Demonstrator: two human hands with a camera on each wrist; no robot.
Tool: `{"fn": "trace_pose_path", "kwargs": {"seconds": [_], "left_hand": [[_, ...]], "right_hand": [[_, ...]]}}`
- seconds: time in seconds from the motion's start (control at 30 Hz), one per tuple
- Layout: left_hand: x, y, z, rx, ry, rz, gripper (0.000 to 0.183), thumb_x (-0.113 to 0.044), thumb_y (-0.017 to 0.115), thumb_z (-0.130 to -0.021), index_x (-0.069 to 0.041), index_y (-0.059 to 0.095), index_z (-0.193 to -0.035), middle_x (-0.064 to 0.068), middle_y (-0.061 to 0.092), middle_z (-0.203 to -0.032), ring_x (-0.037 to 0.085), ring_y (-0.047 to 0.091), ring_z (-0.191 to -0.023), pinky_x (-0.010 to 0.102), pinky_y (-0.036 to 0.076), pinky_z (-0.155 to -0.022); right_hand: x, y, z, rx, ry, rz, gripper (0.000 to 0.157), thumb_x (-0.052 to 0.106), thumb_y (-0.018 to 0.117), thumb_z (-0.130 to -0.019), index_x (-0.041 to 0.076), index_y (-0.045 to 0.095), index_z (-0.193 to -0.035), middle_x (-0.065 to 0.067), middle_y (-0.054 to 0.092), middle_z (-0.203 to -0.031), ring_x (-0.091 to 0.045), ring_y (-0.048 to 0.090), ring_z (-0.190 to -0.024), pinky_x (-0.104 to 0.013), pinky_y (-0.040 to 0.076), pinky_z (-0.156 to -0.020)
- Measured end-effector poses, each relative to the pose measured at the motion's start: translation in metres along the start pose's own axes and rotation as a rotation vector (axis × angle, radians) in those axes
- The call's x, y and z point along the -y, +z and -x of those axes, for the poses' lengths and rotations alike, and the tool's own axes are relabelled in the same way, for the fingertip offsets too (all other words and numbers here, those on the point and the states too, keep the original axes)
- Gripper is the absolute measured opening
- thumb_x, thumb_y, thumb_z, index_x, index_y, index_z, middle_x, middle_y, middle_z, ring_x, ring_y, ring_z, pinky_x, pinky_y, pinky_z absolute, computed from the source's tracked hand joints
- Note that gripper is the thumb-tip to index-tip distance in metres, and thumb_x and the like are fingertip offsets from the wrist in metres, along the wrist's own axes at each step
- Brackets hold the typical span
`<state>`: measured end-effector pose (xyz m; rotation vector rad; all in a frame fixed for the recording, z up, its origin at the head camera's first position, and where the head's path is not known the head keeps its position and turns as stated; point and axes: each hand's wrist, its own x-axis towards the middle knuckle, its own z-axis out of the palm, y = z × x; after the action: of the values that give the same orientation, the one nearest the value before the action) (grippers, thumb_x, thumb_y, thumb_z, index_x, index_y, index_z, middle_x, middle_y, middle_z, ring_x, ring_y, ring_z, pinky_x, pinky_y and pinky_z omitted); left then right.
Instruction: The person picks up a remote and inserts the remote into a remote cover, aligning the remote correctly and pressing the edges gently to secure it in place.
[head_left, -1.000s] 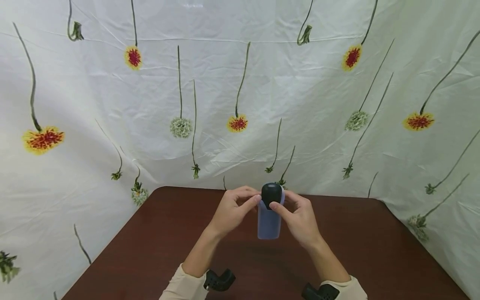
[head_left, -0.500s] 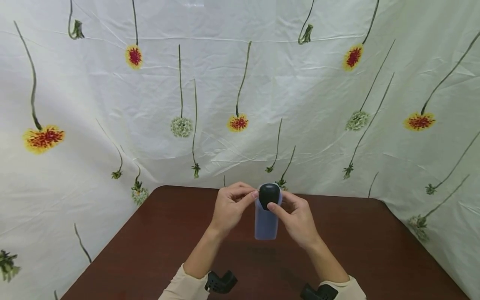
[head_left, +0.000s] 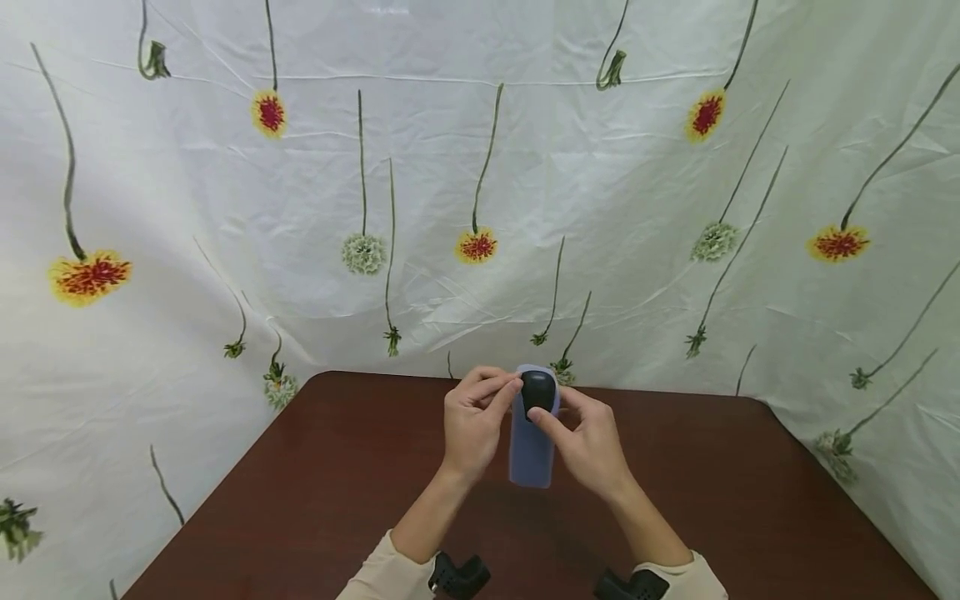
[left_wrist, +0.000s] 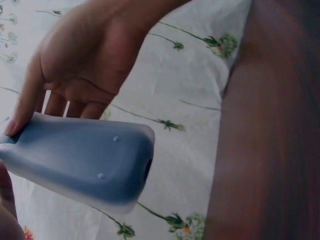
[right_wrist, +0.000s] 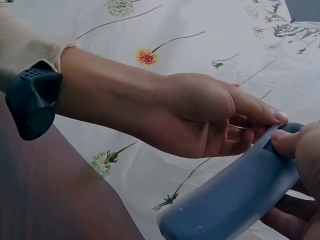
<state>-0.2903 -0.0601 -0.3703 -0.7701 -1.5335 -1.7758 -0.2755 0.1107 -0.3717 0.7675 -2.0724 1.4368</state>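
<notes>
Both hands hold up a long dark handheld device in a translucent bluish sleeve, above the table. Its rounded black end shows at the top, with the sleeve's rim around it. My left hand pinches at the rim's upper left edge with thumb and fingers. My right hand grips from the right, thumb on the black part, fingers behind. The left wrist view shows the sleeve's smooth face with two small bumps near the lower end. In the right wrist view the right thumb presses on the dark part.
A dark reddish-brown table lies below the hands. Behind it hangs a white cloth printed with flowers. Each wrist wears a black camera mount, the left one and the right one.
The left hand and forearm have shifted to the right, still at the rim. The sleeve has moved slightly left and its rim now shows above the black end. The right hand keeps its grip.
</notes>
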Motion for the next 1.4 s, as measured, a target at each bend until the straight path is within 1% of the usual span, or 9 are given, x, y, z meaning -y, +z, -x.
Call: {"fn": "trace_pose_path", "kwargs": {"seconds": [0.1,0.27,0.5,0.77,0.9,1.03,1.13,1.3,1.4], "left_hand": [[0.003,0.0,0.002,0.051,-0.027,0.026,0.02,0.003,0.072,-0.095,0.006,0.076,-0.115,0.018,0.064,-0.101,0.014,0.061,-0.081,0.023,0.054,-0.071],[0.002,-0.003,-0.002,0.154,-0.103,0.116,0.029,0.004,0.069,-0.097,0.007,0.07,-0.126,0.013,0.066,-0.108,0.017,0.063,-0.089,0.026,0.054,-0.076],[0.001,-0.01,-0.006,0.187,-0.25,0.159,0.024,0.0,0.075,-0.094,0.007,0.072,-0.116,0.008,0.072,-0.102,0.017,0.068,-0.088,0.032,0.058,-0.077],[0.003,-0.014,-0.007,0.311,-0.272,0.167,0.025,0.0,0.076,-0.093,0.012,0.073,-0.114,0.01,0.073,-0.109,0.021,0.068,-0.099,0.029,0.057,-0.081],[0.005,-0.016,-0.005,0.322,-0.288,0.161,0.022,0.0,0.074,-0.094,0.009,0.073,-0.114,0.01,0.073,-0.106,0.02,0.068,-0.095,0.029,0.057,-0.081],[0.006,-0.015,-0.004,0.335,-0.319,0.129,0.021,-0.005,0.071,-0.098,0.006,0.071,-0.116,0.009,0.07,-0.107,0.019,0.066,-0.098,0.03,0.054,-0.085],[0.005,-0.015,-0.004,0.328,-0.33,0.12,0.02,-0.006,0.069,-0.1,0.006,0.069,-0.116,0.011,0.069,-0.108,0.021,0.064,-0.098,0.031,0.054,-0.085],[0.003,-0.014,-0.006,0.324,-0.337,0.124,0.017,-0.006,0.068,-0.1,0.005,0.067,-0.114,0.012,0.069,-0.109,0.022,0.065,-0.1,0.034,0.053,-0.088],[0.001,-0.013,-0.006,0.328,-0.332,0.116,0.016,-0.006,0.069,-0.1,0.004,0.066,-0.112,0.012,0.07,-0.109,0.023,0.065,-0.102,0.036,0.053,-0.09]], "right_hand": [[-0.001,-0.001,-0.001,-0.024,0.018,-0.015,0.029,0.014,0.079,-0.094,0.005,0.074,-0.122,-0.003,0.075,-0.103,-0.02,0.072,-0.092,-0.033,0.059,-0.076],[0.002,-0.005,-0.002,-0.037,0.036,-0.124,0.028,0.009,0.078,-0.094,0.004,0.074,-0.121,-0.005,0.075,-0.11,-0.024,0.071,-0.1,-0.036,0.059,-0.082],[0.001,-0.008,-0.003,-0.025,0.053,-0.164,0.029,0.007,0.077,-0.095,0.002,0.073,-0.123,-0.008,0.074,-0.112,-0.023,0.071,-0.102,-0.035,0.059,-0.082],[0.0,-0.007,-0.002,-0.035,0.023,-0.053,0.026,0.01,0.078,-0.094,0.004,0.075,-0.119,-0.004,0.075,-0.105,-0.019,0.07,-0.095,-0.032,0.057,-0.078],[-0.001,-0.009,-0.002,-0.047,0.007,0.034,0.025,0.013,0.082,-0.09,0.007,0.077,-0.115,-0.001,0.075,-0.103,-0.018,0.069,-0.093,-0.032,0.056,-0.077],[-0.001,-0.013,-0.004,-0.081,0.013,0.036,0.033,0.013,0.084,-0.089,0.007,0.074,-0.12,-0.003,0.072,-0.103,-0.02,0.07,-0.09,-0.031,0.058,-0.074],[0.0,-0.016,-0.005,-0.132,-0.019,-0.01,0.035,0.006,0.08,-0.092,0.004,0.07,-0.125,-0.007,0.07,-0.101,-0.021,0.072,-0.089,-0.03,0.06,-0.073],[0.002,-0.02,-0.008,-0.196,-0.185,-0.073,0.024,-0.011,0.073,-0.091,-0.003,0.073,-0.113,-0.014,0.07,-0.1,-0.02,0.071,-0.087,-0.028,0.06,-0.072],[0.004,-0.021,-0.009,-0.195,-0.22,-0.047,0.022,-0.012,0.074,-0.089,-0.002,0.077,-0.109,-0.013,0.073,-0.103,-0.019,0.071,-0.091,-0.029,0.06,-0.072]]}}
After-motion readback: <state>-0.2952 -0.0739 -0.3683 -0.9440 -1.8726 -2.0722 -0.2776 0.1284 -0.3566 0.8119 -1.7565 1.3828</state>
